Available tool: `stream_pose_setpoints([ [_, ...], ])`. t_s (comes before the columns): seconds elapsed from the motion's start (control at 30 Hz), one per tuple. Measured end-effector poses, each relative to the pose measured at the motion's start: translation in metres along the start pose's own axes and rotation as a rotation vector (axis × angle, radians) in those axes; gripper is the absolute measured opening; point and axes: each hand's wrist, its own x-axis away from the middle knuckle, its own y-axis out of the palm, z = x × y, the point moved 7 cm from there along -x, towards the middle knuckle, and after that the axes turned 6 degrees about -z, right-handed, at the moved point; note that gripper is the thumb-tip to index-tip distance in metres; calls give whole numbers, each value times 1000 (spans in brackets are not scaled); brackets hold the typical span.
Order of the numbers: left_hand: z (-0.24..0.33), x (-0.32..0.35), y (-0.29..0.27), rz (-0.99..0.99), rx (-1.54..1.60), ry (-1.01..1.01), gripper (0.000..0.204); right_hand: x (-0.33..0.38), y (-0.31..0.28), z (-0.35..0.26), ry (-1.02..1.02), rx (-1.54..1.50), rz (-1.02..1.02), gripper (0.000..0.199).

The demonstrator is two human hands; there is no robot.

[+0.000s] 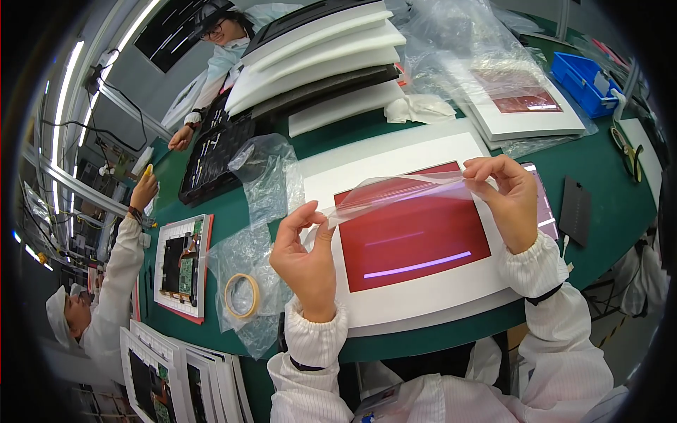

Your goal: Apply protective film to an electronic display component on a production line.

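Note:
A clear plastic film (395, 190) stretches between my two hands, above a white-framed panel with a glossy dark red screen (416, 243). My left hand (307, 257) pinches the film's left end between thumb and fingers, over the panel's left border. At the other end my right hand (506, 197) grips the film in the same way, near the panel's upper right. The film sags and folds in the middle, and bright light strips reflect off the screen. The white frame lies flat on foam sheeting at the table's near side.
A yellowish tape roll (242, 296) lies on crumpled clear plastic (247, 328) to the left. Beyond it sits an opened panel with circuit boards (181, 268). Stacked foam sheets (317, 67), a blue bin (584, 84) and a dark flat piece (575, 210) surround me. Two co-workers reach in at left.

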Motion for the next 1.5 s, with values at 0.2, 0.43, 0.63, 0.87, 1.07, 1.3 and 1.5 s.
stream_pose_setpoints([
  [0.2, 8, 0, 5, -94, -131, 86, 20, 0, 1, -4, 55, 78, 0, 18],
  [0.43, 16, 2, 10, -129, -198, 116, 18, 2, 5, -14, -11, 264, -36, 18],
  [0.63, 19, 2, 14, -163, -275, 223, 14, 1, 8, -19, -113, 349, -84, 17],
  [0.87, 23, 4, 22, -306, -160, 368, 18, 2, 13, -30, -175, 342, -97, 27],
  [1.07, 33, 6, 27, -383, -213, 368, 26, 7, 10, -26, -226, 310, -112, 25],
  [1.3, 34, 7, 30, -395, -260, 372, 22, 2, 14, -34, -264, 346, -120, 24],
  [1.5, 42, 5, 30, -436, -214, 461, 13, 1, 18, -31, -255, 351, -119, 19],
])
